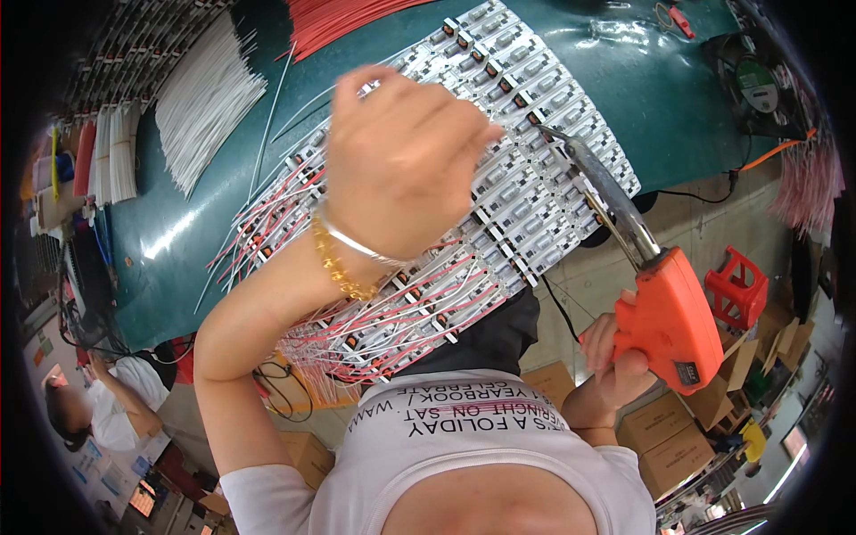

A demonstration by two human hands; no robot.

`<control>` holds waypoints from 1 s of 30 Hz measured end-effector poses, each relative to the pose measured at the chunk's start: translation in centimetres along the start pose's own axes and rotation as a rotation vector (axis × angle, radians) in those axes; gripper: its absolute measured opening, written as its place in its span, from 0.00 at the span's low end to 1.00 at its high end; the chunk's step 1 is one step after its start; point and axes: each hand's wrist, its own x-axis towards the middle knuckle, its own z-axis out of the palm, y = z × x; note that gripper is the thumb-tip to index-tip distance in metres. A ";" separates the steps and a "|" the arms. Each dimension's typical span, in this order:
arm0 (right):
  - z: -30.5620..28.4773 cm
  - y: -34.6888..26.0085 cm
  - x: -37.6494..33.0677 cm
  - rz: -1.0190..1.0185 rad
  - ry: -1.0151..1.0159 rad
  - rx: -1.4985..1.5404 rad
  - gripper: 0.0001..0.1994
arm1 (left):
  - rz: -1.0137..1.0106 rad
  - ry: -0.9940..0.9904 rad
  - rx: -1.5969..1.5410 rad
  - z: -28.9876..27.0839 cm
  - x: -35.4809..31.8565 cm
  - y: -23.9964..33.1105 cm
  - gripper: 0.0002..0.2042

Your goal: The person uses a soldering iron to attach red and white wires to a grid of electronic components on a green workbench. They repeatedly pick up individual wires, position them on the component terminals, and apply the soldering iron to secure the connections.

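Cardboard boxes (664,423), at 4 o'clock: two, stacked, upper faces closed; contents hidden. Open carton (742,364), between 3 and 4 o'clock: flaps raised; contents not distinguishable. Cardboard box (308,459), at 7 o'clock, behind the left arm: partly seen, contents hidden.

Workbench (160,285), green top, spanning 9 o'clock through 12 to 2. Panel of small circuit boards (535,218), silver-white, at centre: many rows, set askew on the bench, its near part reaching past the bench edge toward the person's waist. It lies directly beneath the left hand and at 10 o'clock from the right. Red and white lead wires (428,308) spread over its 7-to-9 o'clock side. Bundle of white wires (209,111), at 10 o'clock. Bundle of red wires (352,20), between 11 and 12. Axial fan (758,85), black-framed, at 2. Plastic stool (738,290), red, at 3.

Soldering gun (673,325), orange body, metal barrel pointing to 11 o'clock; tip above the panel, contact not determinable.

Left hand (401,160): blurred, fingers curled, back uppermost; whether anything is held cannot be told. Gold bracelet (332,259) at its wrist. Right hand (621,361): fingers wrapped about the soldering gun's handle, gripping it.
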 end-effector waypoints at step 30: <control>-1.3 0.2 -1.2 -0.073 -0.025 -0.134 0.36 | -0.097 -0.102 -0.050 1.4 -0.6 1.6 0.07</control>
